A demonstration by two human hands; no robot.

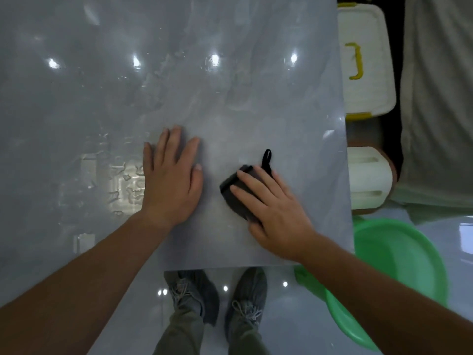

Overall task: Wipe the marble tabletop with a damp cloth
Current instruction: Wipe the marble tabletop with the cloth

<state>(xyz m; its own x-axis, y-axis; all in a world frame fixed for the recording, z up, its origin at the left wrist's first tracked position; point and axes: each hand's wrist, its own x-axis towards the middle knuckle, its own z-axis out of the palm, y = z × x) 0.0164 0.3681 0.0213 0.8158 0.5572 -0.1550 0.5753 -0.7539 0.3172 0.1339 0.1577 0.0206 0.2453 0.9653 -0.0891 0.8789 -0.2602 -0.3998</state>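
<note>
2 forearms are seen entering from the near edge, above grey sneakers (217,295) on the glossy floor. On the grey marble desk (230,73), the left hand (170,180) is laid flat, fingers spread, nothing held, likely as a brace while leaning. The right hand (275,213) is pressed palm-down on a folded dark cloth (236,190), near the desk's right edge; no closed grip is used, fingers are extended so pressure is spread over the fold. A black hanging loop (267,157) is seen sticking out on the far side of the cloth. Wet streaks and droplets (125,183) are visible left of the left hand, so that zone is judged already wiped. A green basin (399,254) is kept on the floor at right, probably for rinsing.
</note>
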